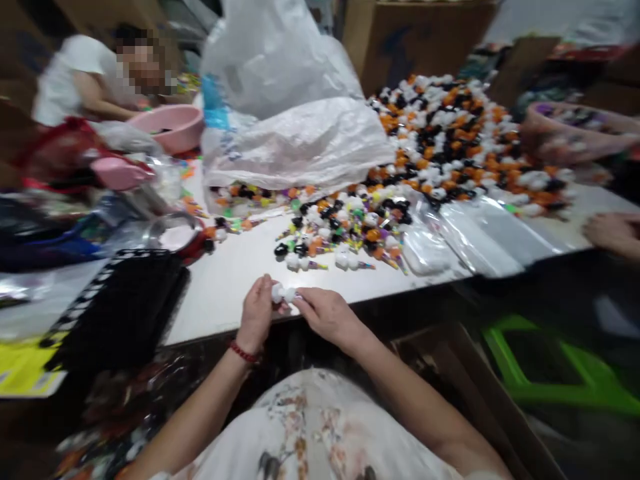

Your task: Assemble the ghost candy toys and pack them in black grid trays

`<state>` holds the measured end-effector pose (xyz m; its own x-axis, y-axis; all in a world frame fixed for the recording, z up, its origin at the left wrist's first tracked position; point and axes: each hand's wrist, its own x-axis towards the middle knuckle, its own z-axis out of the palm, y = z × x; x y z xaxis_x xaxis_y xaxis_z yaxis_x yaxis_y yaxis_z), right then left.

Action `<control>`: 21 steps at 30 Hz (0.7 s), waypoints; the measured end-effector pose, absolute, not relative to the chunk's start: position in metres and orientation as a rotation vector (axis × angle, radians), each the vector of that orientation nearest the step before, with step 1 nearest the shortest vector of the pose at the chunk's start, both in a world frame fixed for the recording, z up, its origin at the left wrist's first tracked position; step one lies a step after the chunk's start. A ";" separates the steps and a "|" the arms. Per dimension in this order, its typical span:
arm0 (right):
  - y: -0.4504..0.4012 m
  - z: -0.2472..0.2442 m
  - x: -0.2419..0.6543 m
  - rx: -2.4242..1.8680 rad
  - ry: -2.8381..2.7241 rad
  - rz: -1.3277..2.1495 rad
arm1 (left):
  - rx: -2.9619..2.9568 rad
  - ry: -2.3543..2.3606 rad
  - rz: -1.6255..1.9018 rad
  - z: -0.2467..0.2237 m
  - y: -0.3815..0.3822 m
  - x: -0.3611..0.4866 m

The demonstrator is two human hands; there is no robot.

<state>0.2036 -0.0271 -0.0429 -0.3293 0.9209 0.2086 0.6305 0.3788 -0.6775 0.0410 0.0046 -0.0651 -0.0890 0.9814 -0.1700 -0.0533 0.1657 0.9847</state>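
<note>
My left hand [257, 313] is closed on one end of a small white plastic figure [284, 293] with rounded lumps. Fingers and thumb of my right hand [327, 313] pinch its other end, just above the table's front edge. Part of the piece is hidden by my fingers. Beyond my hands lies a loose pile of finished-looking figures [345, 227] in white, black, orange and green, several with thin multicoloured pointed tips. Two white figures with such tips, one of them a white-headed piece [354, 259], lie at the pile's near side.
A big heap of white, orange and black pieces [445, 140] fills the back right. Clear plastic bags [480, 233] lie before it. A white sack [300, 140] stands behind, a black tray stack [120, 307] left, a green stool [550, 360] right. Another person [85, 77] sits beside a pink basin [173, 127]; another hand [613, 233] shows right.
</note>
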 end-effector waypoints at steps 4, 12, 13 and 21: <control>-0.030 -0.040 0.209 -1.421 -2.124 0.639 | 1.129 1.497 1.039 -0.065 0.002 0.042; -0.041 -0.042 0.210 -1.531 -2.177 0.713 | 1.303 1.706 0.863 -0.053 -0.010 0.057; -0.041 -0.043 0.211 -1.532 -2.158 0.745 | 1.300 1.717 0.864 -0.054 -0.012 0.059; -0.048 -0.052 0.210 -1.537 -2.115 0.879 | 1.415 1.762 0.792 -0.071 -0.029 0.065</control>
<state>0.2100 -0.0480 -0.0523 -0.3287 0.9428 -0.0557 0.7046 0.2056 -0.6792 0.0655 -0.0292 -0.0708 -0.1281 0.9786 -0.1611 0.5291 0.2048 0.8234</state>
